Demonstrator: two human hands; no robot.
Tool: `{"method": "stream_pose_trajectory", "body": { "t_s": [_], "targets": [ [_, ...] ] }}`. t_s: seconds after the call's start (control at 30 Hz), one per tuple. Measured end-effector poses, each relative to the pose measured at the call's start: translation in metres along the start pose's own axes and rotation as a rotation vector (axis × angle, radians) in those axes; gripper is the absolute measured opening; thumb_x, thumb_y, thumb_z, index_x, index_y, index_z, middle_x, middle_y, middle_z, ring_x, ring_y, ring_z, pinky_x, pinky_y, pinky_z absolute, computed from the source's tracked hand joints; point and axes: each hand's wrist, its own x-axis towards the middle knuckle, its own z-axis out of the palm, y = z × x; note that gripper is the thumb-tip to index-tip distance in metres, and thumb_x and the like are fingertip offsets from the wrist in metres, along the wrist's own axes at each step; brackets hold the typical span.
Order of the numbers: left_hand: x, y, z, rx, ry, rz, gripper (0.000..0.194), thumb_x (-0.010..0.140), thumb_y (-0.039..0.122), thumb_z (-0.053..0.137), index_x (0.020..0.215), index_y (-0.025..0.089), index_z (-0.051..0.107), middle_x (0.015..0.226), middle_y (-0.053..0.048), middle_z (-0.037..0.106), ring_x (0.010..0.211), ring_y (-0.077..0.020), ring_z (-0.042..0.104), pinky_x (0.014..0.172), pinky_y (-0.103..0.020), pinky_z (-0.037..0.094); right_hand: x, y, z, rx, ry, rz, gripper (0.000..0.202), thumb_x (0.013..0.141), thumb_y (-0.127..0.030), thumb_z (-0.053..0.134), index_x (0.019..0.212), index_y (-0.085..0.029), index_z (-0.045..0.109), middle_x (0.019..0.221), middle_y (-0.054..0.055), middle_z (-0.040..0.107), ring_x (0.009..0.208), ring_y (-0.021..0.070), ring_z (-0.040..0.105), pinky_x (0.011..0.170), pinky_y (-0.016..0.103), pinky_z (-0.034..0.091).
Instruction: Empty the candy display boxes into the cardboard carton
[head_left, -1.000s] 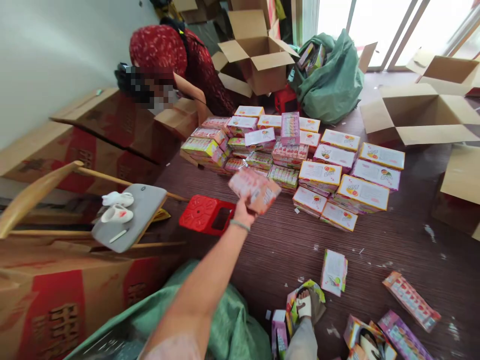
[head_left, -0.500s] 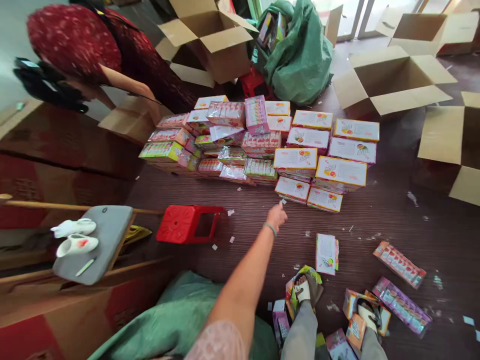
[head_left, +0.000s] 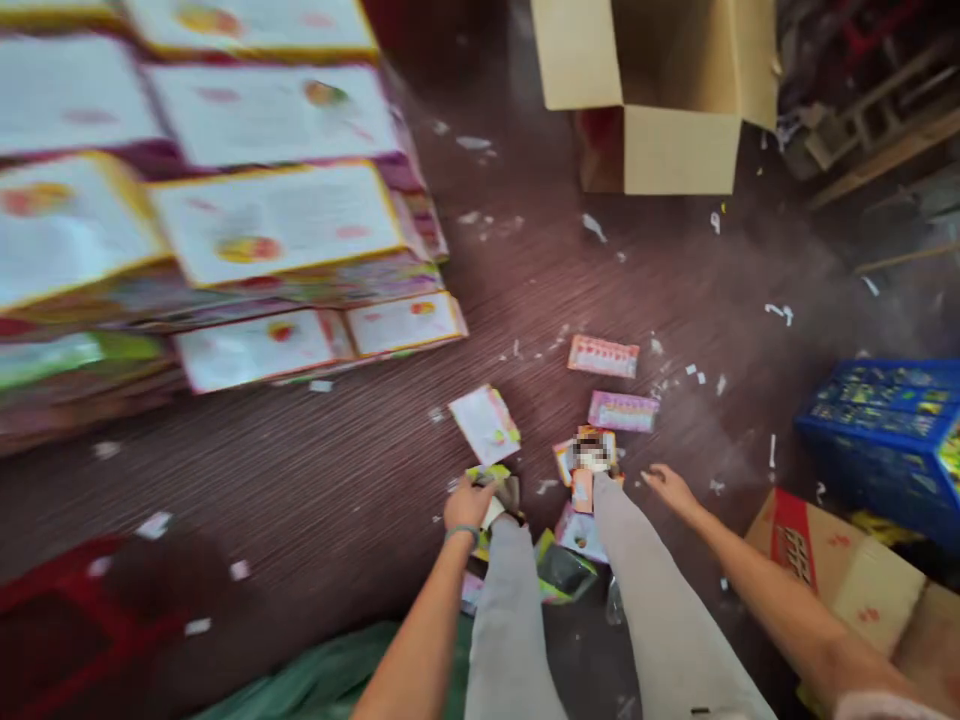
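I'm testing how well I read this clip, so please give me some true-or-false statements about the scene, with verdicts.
1. A band circles the left wrist. True.
2. The right hand holds the purple pack. False: the purple pack lies on the floor, and the right hand is apart from it.
3. White-topped cartons are stacked at the upper left. True.
4. The cardboard box at the top is closed. False: the cardboard box stands open.
5. The left hand is beside the left foot. True.
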Motion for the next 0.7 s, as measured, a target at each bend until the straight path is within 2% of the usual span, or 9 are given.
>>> {"method": "stream_pose_trajectory", "body": {
  "t_s": [0.07, 0.13, 0.23, 0.27, 0.33, 0.43, 0.5, 0.57, 0.7],
  "targets": [
    [0.046, 0.018, 0.043, 0.179, 0.081, 0.142, 0.032, 0.081, 0.013, 0.075, 0.106, 0.024, 0.058, 0.160, -0.017, 0.048, 0.169, -0.0454, 0.003, 0.124, -0.057, 0.040, 0.061, 0.034, -0.018, -0.075, 0.035, -0.026, 0.049, 0.089, -0.039, 0.060, 0.130, -0.013, 0.070, 0.121, 0.022, 0.076, 0.118, 0.0356, 0.073, 0.108, 0.048, 0.056],
    [0.092, 0.039, 0.094, 0.356, 0.115, 0.389, 0.038, 0.084, 0.013, 0.075, 0.118, 0.019, 0.061, 0.166, -0.013, 0.044, 0.167, -0.0473, 0.002, 0.132, -0.057, 0.026, 0.119, 0.063, -0.031, -0.156, 0.050, -0.086, 0.059, 0.090, -0.029, 0.064, 0.146, -0.011, 0.062, 0.149, 0.026, 0.063, 0.141, 0.0374, 0.059, 0.124, 0.050, 0.042],
    [0.158, 0.068, 0.184, 0.728, 0.068, 0.913, 0.060, 0.089, 0.023, 0.078, 0.145, 0.012, 0.058, 0.177, -0.019, 0.030, 0.167, -0.0494, 0.008, 0.134, -0.064, 0.010, 0.202, 0.097, -0.033, -0.291, 0.017, -0.197, 0.079, 0.085, -0.017, 0.073, 0.160, -0.016, 0.051, 0.172, 0.023, 0.040, 0.160, 0.0394, 0.036, 0.133, 0.055, 0.026],
    [0.177, 0.076, 0.215, 0.858, 0.049, 1.026, 0.069, 0.091, 0.027, 0.078, 0.153, 0.012, 0.054, 0.180, -0.021, 0.023, 0.168, -0.0479, 0.006, 0.134, -0.065, 0.006, 0.229, 0.104, -0.028, -0.383, -0.006, -0.259, 0.087, 0.082, -0.016, 0.078, 0.164, -0.018, 0.048, 0.175, 0.022, 0.033, 0.164, 0.0411, 0.028, 0.134, 0.057, 0.023],
    [0.210, 0.088, 0.274, 1.141, -0.020, 1.111, 0.085, 0.091, 0.032, 0.080, 0.166, 0.014, 0.042, 0.184, -0.020, 0.009, 0.170, -0.0427, 0.000, 0.135, -0.065, 0.002, 0.279, 0.115, -0.009, -0.610, -0.041, -0.412, 0.105, 0.078, -0.022, 0.088, 0.170, -0.022, 0.039, 0.181, 0.021, 0.020, 0.168, 0.0460, 0.015, 0.134, 0.066, 0.018],
    [0.250, 0.096, 0.343, 1.444, -0.096, 1.188, 0.104, 0.091, 0.028, 0.084, 0.172, 0.013, 0.020, 0.185, -0.016, -0.005, 0.170, -0.0336, -0.008, 0.133, -0.065, -0.005, 0.342, 0.123, 0.032, -0.827, -0.073, -0.551, 0.132, 0.070, -0.040, 0.100, 0.176, -0.023, 0.023, 0.182, 0.023, 0.003, 0.167, 0.0541, 0.001, 0.129, 0.079, 0.009],
    [0.275, 0.097, 0.373, 1.597, -0.118, 1.199, 0.114, 0.085, 0.022, 0.090, 0.170, 0.009, 0.015, 0.184, -0.017, -0.009, 0.168, -0.0304, -0.012, 0.132, -0.065, -0.010, 0.371, 0.125, 0.059, -0.839, -0.095, -0.556, 0.143, 0.067, -0.045, 0.102, 0.177, -0.019, 0.015, 0.181, 0.027, -0.006, 0.165, 0.0568, -0.006, 0.125, 0.083, 0.002],
    [0.302, 0.098, 0.392, 1.674, -0.140, 1.168, 0.120, 0.079, 0.027, 0.095, 0.169, 0.009, 0.018, 0.184, -0.015, -0.012, 0.167, -0.0318, -0.016, 0.129, -0.067, -0.014, 0.391, 0.124, 0.078, -0.821, -0.096, -0.558, 0.144, 0.070, -0.044, 0.101, 0.176, -0.011, 0.009, 0.179, 0.031, -0.010, 0.163, 0.0583, -0.012, 0.122, 0.084, -0.004],
    [0.342, 0.097, 0.407, 1.664, -0.104, 1.169, 0.117, 0.077, 0.038, 0.092, 0.173, 0.030, 0.026, 0.186, 0.004, -0.004, 0.167, -0.0405, -0.009, 0.131, -0.071, -0.013, 0.407, 0.118, 0.087, -0.765, -0.046, -0.586, 0.126, 0.088, -0.034, 0.088, 0.171, 0.005, 0.002, 0.174, 0.039, -0.001, 0.159, 0.0550, -0.007, 0.121, 0.079, -0.005]
  ]
}}
